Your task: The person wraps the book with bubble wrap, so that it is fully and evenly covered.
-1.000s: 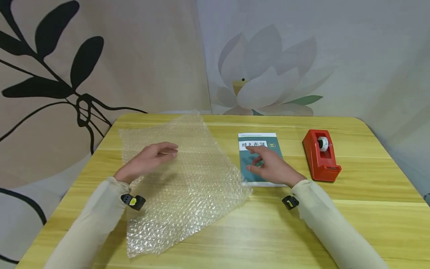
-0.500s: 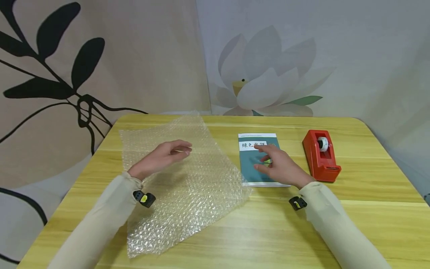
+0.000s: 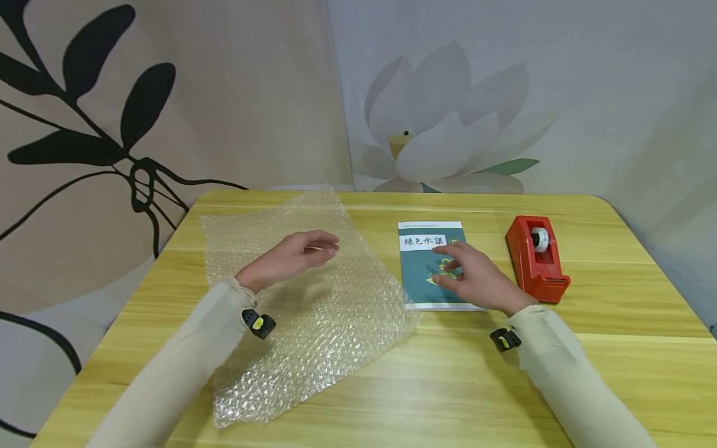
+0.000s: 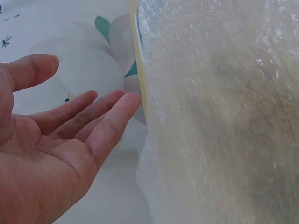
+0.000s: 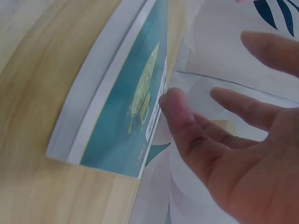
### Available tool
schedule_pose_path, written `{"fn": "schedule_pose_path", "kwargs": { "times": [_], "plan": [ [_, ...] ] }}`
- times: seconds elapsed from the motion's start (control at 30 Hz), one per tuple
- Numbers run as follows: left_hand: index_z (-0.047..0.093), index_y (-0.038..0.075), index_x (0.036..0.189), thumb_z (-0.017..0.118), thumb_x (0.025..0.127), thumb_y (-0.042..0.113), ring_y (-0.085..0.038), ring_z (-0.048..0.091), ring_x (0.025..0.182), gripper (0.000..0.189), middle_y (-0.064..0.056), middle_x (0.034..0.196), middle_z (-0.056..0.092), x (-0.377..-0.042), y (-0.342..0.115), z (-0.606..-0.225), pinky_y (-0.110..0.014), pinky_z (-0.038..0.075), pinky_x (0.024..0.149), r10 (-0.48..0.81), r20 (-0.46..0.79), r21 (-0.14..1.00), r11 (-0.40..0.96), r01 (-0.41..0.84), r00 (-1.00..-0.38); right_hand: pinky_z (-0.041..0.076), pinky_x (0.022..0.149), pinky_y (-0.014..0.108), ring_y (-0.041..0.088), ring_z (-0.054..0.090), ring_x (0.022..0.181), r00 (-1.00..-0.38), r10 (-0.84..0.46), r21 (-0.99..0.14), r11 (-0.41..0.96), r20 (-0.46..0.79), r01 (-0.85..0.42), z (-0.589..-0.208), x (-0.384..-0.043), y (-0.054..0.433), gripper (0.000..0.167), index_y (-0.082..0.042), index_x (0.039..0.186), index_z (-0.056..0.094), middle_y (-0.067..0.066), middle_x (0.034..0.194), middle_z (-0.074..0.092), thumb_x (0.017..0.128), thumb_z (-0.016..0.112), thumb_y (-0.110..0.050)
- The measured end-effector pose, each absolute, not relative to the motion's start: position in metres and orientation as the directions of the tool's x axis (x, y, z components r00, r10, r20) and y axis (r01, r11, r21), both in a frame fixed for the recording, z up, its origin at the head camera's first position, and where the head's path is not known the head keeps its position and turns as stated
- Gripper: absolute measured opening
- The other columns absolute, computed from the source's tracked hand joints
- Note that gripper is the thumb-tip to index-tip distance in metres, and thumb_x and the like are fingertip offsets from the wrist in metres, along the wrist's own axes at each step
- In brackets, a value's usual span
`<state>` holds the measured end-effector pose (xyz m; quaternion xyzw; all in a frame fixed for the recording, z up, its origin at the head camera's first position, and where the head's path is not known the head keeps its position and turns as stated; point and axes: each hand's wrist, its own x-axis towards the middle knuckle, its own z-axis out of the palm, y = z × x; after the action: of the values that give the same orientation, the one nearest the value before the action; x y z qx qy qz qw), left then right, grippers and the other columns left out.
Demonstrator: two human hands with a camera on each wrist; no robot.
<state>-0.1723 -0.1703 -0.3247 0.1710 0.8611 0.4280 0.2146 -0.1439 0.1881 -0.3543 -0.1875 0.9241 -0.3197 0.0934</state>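
Note:
A sheet of clear bubble wrap (image 3: 330,311) lies flat over the left half of the table. Above it hovers my left hand (image 3: 291,256), fingers loosely bent and holding nothing; the left wrist view shows its palm and spread thumb beside the bubble wrap (image 4: 219,116). To the right lies a teal book (image 3: 417,280) with a white title label, its lower left corner meeting the sheet's edge. My right hand (image 3: 478,277) hangs over the book's right side, thumb and fingers apart with nothing between them. In the right wrist view the book (image 5: 117,107) shows its thick page edge.
A red tape dispenser (image 3: 539,261) with a white roll stands right of the book, just beyond my right hand. The wooden table (image 3: 437,392) reaches back to a wall printed with a lotus and dark leaves.
My left hand has drifted right and slightly up over the bubble wrap. My right hand has moved a little to the right above the book, uncovering more of its cover.

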Motion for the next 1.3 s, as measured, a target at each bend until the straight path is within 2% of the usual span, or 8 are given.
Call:
{"fn": "schedule_pose_path", "kwargs": {
  "times": [0.27, 0.7, 1.3],
  "plan": [
    [0.046, 0.005, 0.148, 0.052, 0.105, 0.029, -0.030, 0.054, 0.136, 0.049, -0.016, 0.147, 0.054, -0.176, -0.157, -0.322, -0.046, 0.048, 0.111, 0.498, -0.216, 0.823, 0.556, 0.117, -0.840, 0.061, 0.086, 0.045, 0.035, 0.064, 0.113, -0.917, -0.393, -0.613, 0.742, -0.068, -0.273, -0.355, -0.143, 0.193, 0.056, -0.001, 0.143, 0.050, 0.023, 0.140, 0.052, 0.095, 0.068, -0.022],
    [0.046, 0.003, 0.147, 0.051, 0.105, 0.026, -0.030, 0.054, 0.135, 0.048, -0.015, 0.146, 0.055, -0.183, -0.140, -0.331, -0.044, 0.049, 0.110, 0.507, -0.219, 0.829, 0.548, 0.115, -0.834, 0.061, 0.087, 0.046, 0.037, 0.063, 0.115, -0.925, -0.371, -0.621, 0.745, -0.085, -0.242, -0.354, -0.140, 0.199, 0.057, -0.002, 0.145, 0.048, 0.024, 0.144, 0.049, 0.096, 0.067, -0.022],
    [0.048, 0.006, 0.147, 0.053, 0.105, 0.028, -0.027, 0.054, 0.135, 0.048, -0.012, 0.147, 0.055, -0.192, -0.119, -0.331, -0.043, 0.049, 0.111, 0.527, -0.220, 0.848, 0.519, 0.106, -0.821, 0.060, 0.090, 0.049, 0.039, 0.063, 0.116, -0.939, -0.330, -0.624, 0.755, -0.093, -0.204, -0.356, -0.142, 0.208, 0.063, -0.001, 0.149, 0.043, 0.026, 0.143, 0.049, 0.095, 0.068, -0.021]
  ]
}}
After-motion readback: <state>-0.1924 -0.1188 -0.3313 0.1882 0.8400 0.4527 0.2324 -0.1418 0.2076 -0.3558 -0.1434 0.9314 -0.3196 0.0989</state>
